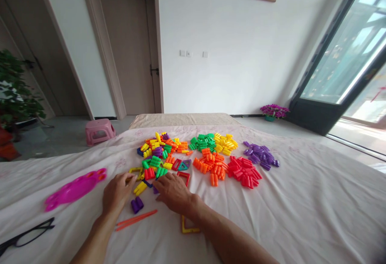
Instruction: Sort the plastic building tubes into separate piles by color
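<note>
My left hand [118, 191] is at the left of a mixed pile of plastic pieces [155, 151], its thumb and fingers pinched on the edge of a yellow square frame [135, 170]. My right hand [172, 191] reaches over the pile's near side, palm down, its fingers over small pieces; what lies beneath them is hidden. Between the hands are yellow pieces [140, 188] and a purple piece [137, 205]. A red frame [184, 179] shows beside my right hand. Another yellow frame [189, 230] lies partly under my right forearm.
Sorted heaps of green [202, 142], yellow [225, 143], orange [211, 163], red [244, 171] and purple pieces [261, 155] lie to the right. A pink tray [74, 189], black glasses [33, 232] and orange sticks [136, 220] lie on the cloth [301, 207].
</note>
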Tool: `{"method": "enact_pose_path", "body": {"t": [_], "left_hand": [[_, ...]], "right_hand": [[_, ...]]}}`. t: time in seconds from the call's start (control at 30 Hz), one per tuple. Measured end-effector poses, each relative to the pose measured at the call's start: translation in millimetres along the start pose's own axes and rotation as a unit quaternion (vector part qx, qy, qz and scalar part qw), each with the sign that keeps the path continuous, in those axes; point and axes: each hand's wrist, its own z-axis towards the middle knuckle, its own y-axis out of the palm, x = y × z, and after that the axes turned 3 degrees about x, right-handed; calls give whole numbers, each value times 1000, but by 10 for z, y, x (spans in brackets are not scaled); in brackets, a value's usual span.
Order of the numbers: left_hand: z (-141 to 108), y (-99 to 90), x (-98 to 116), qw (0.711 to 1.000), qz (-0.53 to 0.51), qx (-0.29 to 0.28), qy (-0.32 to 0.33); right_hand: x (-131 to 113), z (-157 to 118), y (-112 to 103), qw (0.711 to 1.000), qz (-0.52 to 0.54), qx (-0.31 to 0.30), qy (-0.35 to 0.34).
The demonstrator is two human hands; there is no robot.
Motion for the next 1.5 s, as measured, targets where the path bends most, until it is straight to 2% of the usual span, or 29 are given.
{"method": "enact_pose_path", "body": {"t": [0.13,0.2,0.27,0.33,0.37,0.43,0.53,0.63,0.67,0.7,0.77,0.87,0.97,1.1,1.2,1.3,1.37,1.43,1.5], "left_hand": [[10,0,-7,1000,-7,-18,-5],[20,9,-23,1000,-7,-24,-9],[31,20,-45,999,-8,-30,-10],[41,30,-67,999,-15,-37,-10],[45,35,-77,999,-19,-39,-10],[54,46,-96,999,-28,-43,-8],[68,69,-124,999,-31,-43,-9],[74,85,-143,999,-28,-36,-9],[73,84,-143,999,-29,-35,-8],[71,81,-141,999,-30,-36,-6],[65,73,-131,999,-33,-39,-4],[65,72,-126,998,-38,-41,-5],[75,89,-143,998,-47,-41,-4],[81,96,-157,998,-40,-44,-11],[77,90,-152,998,-43,-49,-13],[80,92,-158,998,-41,-50,-16],[88,98,-170,998,-42,-50,-21],[96,98,-177,997,-50,-51,-22],[93,85,-166,997,-60,-49,-15]], "right_hand": [[-13,-12,0,1000,0,6,-10],[10,-13,-23,999,27,31,2],[92,-2,-75,992,80,81,50],[260,13,-149,964,158,161,142],[380,16,-190,934,206,211,200],[687,0,-269,840,313,315,311],[1242,-116,-375,641,473,442,411],[1761,-363,-487,425,555,556,451],[1902,-470,-528,376,557,586,453],[2025,-584,-570,350,551,605,456],[2207,-823,-647,326,534,631,459],[2340,-1143,-718,307,516,658,455],[2350,-1307,-716,299,516,669,443],[2256,-1204,-659,306,552,658,412],[2108,-970,-625,330,581,627,400],[1856,-693,-605,382,617,573,380],[1618,-502,-583,439,643,515,360],[1331,-320,-539,522,660,424,334],[1014,-168,-467,613,668,299,298]]}}
